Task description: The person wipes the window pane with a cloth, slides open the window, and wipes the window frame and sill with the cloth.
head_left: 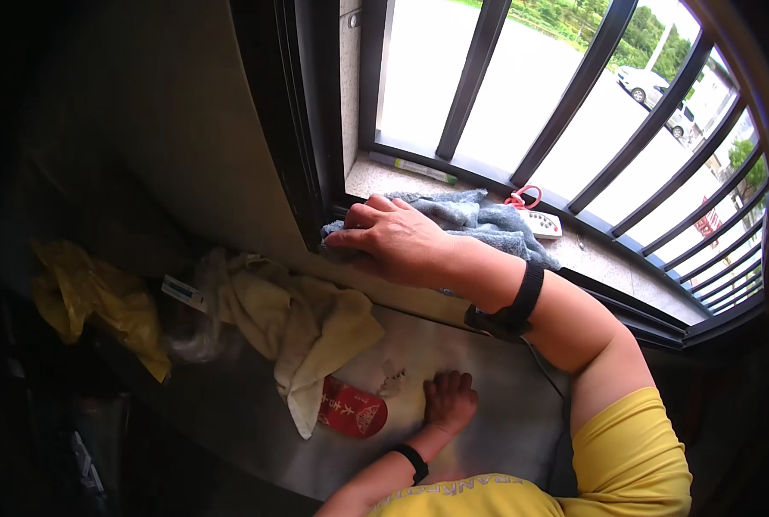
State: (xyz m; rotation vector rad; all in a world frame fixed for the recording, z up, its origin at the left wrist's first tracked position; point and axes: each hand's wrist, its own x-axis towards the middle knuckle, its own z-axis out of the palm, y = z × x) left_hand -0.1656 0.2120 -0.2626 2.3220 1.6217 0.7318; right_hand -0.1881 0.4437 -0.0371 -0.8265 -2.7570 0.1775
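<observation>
My right hand is closed on a grey-blue cloth, pressing one end of it against the lower corner of the dark window frame. The rest of the cloth lies bunched along the sill, beneath my wrist. Lower down, my left hand leans palm down on the grey tabletop, with its fingers out and nothing visible in them. Just left of that hand lies a red packet with pale lettering. A beige cloth is heaped behind the packet and partly covers it.
A white power strip with a red cord sits on the window sill, beside dark vertical bars. A narrow box lies farther back. At left are a yellow plastic bag, clear plastic and a small white-blue packet.
</observation>
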